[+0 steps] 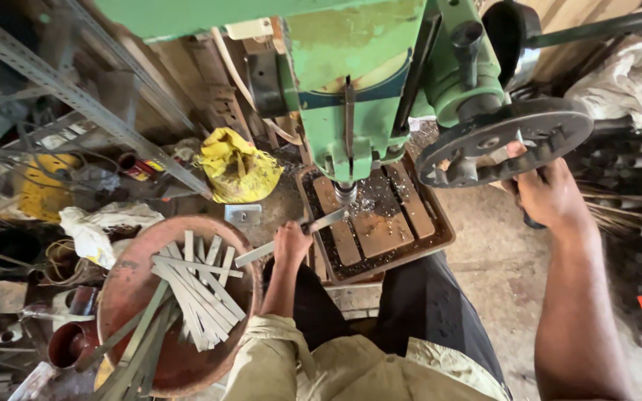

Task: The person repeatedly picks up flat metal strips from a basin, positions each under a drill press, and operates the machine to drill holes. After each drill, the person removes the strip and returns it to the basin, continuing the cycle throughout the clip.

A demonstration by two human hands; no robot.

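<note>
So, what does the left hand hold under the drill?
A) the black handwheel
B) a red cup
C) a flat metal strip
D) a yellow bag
C: the left hand grips a flat metal strip on the slotted table, while the right hand is on the black handwheel.

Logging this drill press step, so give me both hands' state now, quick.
Left hand: closed on a flat metal strip under the drill bit.
Right hand: closed on the feed handwheel.

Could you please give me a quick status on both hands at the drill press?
Left hand shut on metal strip under drill bit. Right hand gripping feed wheel. Nothing in the way.
</note>
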